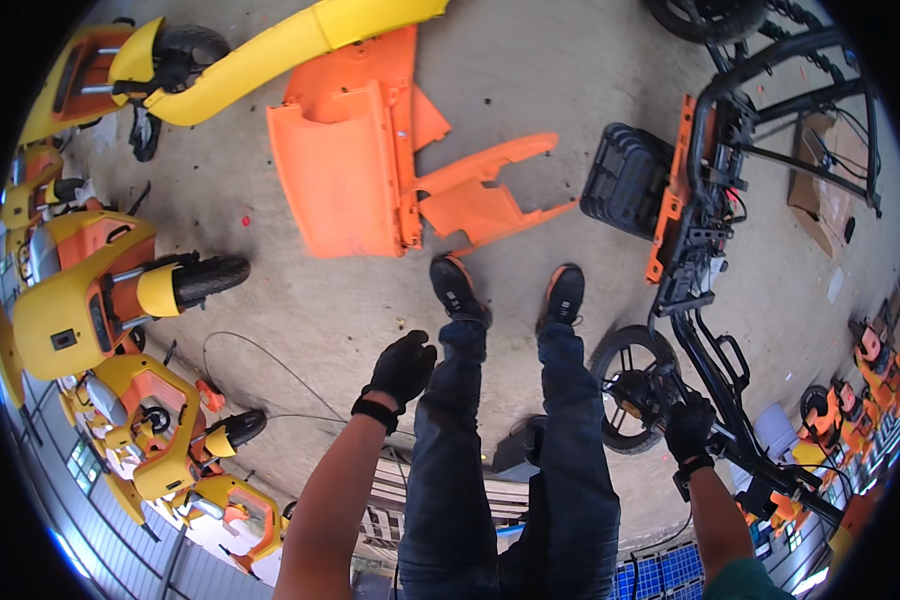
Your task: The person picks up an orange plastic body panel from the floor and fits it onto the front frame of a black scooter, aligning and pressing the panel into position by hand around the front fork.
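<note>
My right hand (690, 428), in a black glove, is closed around the front fork (730, 440) of a bare black scooter frame (703, 190), beside its front wheel (622, 385). The frame has an orange strip and a black slatted basket-like part (627, 175) on the side facing me. My left hand (400, 372), also gloved in black, hangs in the air left of my legs with its fingers curled. Nothing sticks out of it, though its palm is turned away. Beyond my feet, orange body panels (335, 175) lie on the floor, with a thinner, cut-out orange panel (490, 195) next to them.
Yellow scooters (90, 300) stand along the left, front wheels pointing inward. A long yellow panel (300, 50) spans the far left. A thin cable (270, 355) loops over the concrete floor. An opened cardboard box (818, 185) lies behind the frame; orange scooters (875, 375) stand farther right.
</note>
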The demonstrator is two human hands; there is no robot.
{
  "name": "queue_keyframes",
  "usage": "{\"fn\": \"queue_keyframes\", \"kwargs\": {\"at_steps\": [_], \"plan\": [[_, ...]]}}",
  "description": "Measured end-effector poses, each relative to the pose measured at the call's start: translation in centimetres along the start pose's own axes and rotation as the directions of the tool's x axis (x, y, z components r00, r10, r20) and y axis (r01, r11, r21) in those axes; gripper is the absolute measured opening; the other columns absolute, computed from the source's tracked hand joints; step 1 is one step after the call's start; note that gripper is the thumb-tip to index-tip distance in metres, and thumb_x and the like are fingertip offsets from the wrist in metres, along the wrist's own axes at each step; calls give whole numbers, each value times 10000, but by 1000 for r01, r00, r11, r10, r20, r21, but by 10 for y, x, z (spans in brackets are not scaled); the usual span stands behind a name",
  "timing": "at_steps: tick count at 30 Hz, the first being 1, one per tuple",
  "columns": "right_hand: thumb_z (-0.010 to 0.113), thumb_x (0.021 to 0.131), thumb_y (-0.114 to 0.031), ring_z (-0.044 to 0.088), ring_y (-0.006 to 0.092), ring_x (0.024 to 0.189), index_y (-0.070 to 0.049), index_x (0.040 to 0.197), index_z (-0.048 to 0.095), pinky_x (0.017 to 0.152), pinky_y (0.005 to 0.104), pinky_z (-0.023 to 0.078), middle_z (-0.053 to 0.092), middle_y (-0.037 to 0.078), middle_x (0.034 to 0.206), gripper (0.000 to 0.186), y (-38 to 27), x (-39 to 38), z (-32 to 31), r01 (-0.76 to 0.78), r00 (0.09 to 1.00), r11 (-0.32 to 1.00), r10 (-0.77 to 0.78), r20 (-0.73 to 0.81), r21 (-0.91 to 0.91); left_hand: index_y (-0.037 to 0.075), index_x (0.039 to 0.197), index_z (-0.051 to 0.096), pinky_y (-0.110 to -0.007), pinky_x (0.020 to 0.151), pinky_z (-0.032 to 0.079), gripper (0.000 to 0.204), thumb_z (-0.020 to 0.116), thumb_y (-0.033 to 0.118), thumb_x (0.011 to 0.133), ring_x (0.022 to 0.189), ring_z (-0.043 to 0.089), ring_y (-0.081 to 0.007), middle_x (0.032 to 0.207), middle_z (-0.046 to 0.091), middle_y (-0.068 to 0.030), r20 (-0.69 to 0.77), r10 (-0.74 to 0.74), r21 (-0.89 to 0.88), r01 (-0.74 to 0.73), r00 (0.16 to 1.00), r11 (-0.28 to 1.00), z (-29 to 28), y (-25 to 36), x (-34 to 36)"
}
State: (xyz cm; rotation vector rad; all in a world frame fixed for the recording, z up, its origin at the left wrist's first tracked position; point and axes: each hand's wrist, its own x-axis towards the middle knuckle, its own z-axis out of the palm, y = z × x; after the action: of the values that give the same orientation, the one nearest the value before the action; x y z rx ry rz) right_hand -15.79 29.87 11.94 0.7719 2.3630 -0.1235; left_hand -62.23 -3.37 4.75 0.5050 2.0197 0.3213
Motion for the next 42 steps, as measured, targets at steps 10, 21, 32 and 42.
{"fn": "queue_keyframes", "kwargs": {"at_steps": [10, 21, 32, 42], "plan": [[654, 708, -80, 574, 329, 858, -57, 622, 663, 701, 466, 430, 615, 123, 912, 90, -13, 7, -7, -57, 998, 982, 56, -13, -182, 14, 1107, 622, -490, 865, 521, 383, 619, 327, 886, 997, 648, -421, 1023, 683, -262, -11, -117, 80, 117, 993, 990, -43, -57, 54], [593, 816, -83, 508, 375, 959, -21, 834, 621, 789, 514, 399, 555, 152, 996, 70, -11, 11, -12, -317, 922, 947, 298, 246, 41, 10, 1119, 601, -513, 899, 510, 598, 718, 508, 811, 1068, 625, -450, 1107, 648, -277, -323, -300, 125, 354, 898, 927, -74, -18, 224], [644, 731, -48, 505, 380, 1005, -67, 734, 626, 829, 506, 381, 552, 164, 1103, 26, -17, 20, -23, -179, 978, 983, 173, 117, 42, 35, 1190, 517, -481, 912, 519, 586, 765, 362, 772, 1095, 622, -405, 1209, 577, -215, -539, -475, 43, 585, 696, 810, -80, 3, 348], [600, 839, -92, 499, 406, 1098, -74, 912, 658, 866, 546, 391, 552, 180, 1207, 95, -15, 14, -23, -207, 972, 973, 192, 134, 106, -4, 971, 666, -475, 827, 552, 462, 763, 350, 689, 976, 677, -426, 978, 707, -253, -557, -364, 81, 485, 746, 871, -123, -16, 268]]}}
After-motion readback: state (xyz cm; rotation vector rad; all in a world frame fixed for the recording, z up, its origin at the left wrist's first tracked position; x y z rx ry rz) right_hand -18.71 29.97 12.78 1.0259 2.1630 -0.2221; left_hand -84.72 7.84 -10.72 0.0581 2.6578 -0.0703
